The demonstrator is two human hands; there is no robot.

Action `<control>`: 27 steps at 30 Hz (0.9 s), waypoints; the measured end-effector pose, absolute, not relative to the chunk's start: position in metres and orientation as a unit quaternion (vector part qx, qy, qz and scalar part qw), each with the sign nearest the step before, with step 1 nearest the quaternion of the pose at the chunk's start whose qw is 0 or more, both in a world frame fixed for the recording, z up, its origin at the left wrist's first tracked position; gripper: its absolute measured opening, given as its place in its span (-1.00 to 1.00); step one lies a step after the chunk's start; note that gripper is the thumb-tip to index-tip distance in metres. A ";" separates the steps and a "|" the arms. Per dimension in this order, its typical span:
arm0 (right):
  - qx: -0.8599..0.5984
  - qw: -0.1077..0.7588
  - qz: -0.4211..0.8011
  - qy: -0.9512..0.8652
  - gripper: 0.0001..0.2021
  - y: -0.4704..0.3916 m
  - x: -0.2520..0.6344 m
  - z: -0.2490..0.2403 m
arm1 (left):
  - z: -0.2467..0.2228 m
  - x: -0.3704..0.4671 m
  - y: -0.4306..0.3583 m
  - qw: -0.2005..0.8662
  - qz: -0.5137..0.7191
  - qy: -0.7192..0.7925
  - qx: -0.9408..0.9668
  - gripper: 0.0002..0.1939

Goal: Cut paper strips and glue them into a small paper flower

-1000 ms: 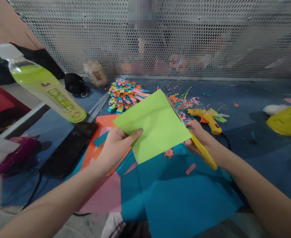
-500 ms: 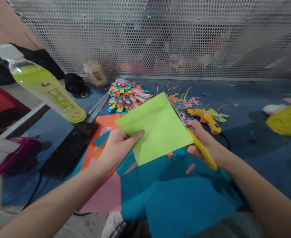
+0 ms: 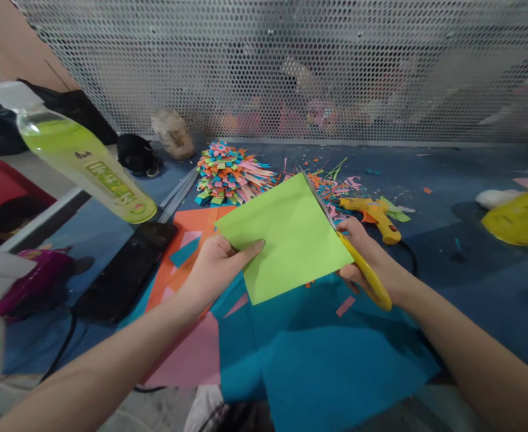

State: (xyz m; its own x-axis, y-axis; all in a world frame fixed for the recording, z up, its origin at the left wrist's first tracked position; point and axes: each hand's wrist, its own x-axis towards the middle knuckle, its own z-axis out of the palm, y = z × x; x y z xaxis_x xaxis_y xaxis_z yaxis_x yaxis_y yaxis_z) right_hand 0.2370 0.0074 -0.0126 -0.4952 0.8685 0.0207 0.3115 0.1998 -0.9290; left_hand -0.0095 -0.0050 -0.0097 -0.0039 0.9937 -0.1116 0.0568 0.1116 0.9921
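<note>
Pinching a plain lime-green paper sheet, smooth, four-cornered and straight-edged, the left hand, thumb on top, holds it tilted above the table, partly over blue paper that overhangs the near edge. The right hand grips yellow-handled scissors, blades along the sheet's upper-right side.

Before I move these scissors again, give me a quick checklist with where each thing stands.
1. Left hand gripping the green sheet: ok, thumb on top.
2. Right hand holding the yellow-handled scissors: ok.
3. Left thumb apart from the blades: ok, they run along the sheet's right side.
4. Table cleared of scraps: not ok, a pile lies beyond the sheet.
5. Glue gun cool: cannot tell.
6. Bottle capped: ok.
</note>
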 end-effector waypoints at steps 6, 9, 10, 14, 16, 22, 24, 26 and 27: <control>-0.433 0.290 0.434 -0.735 -0.52 0.007 0.238 -0.012 | -0.007 -0.008 -0.006 0.507 0.449 0.548 0.491 -0.69; -0.434 0.287 0.432 -0.737 -0.54 0.007 0.237 -0.013 | -0.008 -0.009 -0.005 0.508 0.447 0.545 0.496 -0.63; -0.430 0.285 0.434 -0.739 -0.54 0.008 0.237 -0.013 | -0.008 -0.009 -0.005 0.508 0.445 0.544 0.498 -0.61; -0.414 0.280 0.432 -0.751 -0.48 0.009 0.238 -0.013 | -0.010 -0.010 -0.004 0.516 0.441 0.535 0.502 -0.57; -0.417 0.280 0.428 -0.751 -0.45 0.009 0.238 -0.012 | -0.011 -0.010 -0.004 0.522 0.444 0.531 0.498 -0.58; -0.427 0.275 0.450 -0.734 -0.48 0.008 0.239 -0.010 | -0.011 -0.010 -0.004 0.529 0.448 0.531 0.488 -0.62; -0.424 0.265 0.464 -0.731 -0.47 0.007 0.240 -0.009 | -0.010 -0.010 -0.005 0.528 0.449 0.536 0.482 -0.62; -0.420 0.261 0.466 -0.733 -0.46 0.007 0.241 -0.008 | -0.008 -0.009 -0.006 0.526 0.449 0.540 0.481 -0.65; -0.418 0.263 0.463 -0.736 -0.46 0.007 0.241 -0.008 | -0.007 -0.009 -0.006 0.523 0.448 0.541 0.482 -0.67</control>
State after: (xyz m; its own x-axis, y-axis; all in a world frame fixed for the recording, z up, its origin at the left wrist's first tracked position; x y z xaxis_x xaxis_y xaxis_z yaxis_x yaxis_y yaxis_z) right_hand 0.2410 0.0069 -0.0076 -0.5129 0.8585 -0.0001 0.3711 0.2216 -0.9018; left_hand -0.0087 -0.0061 -0.0071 0.0125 0.9908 -0.1346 0.0525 0.1338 0.9896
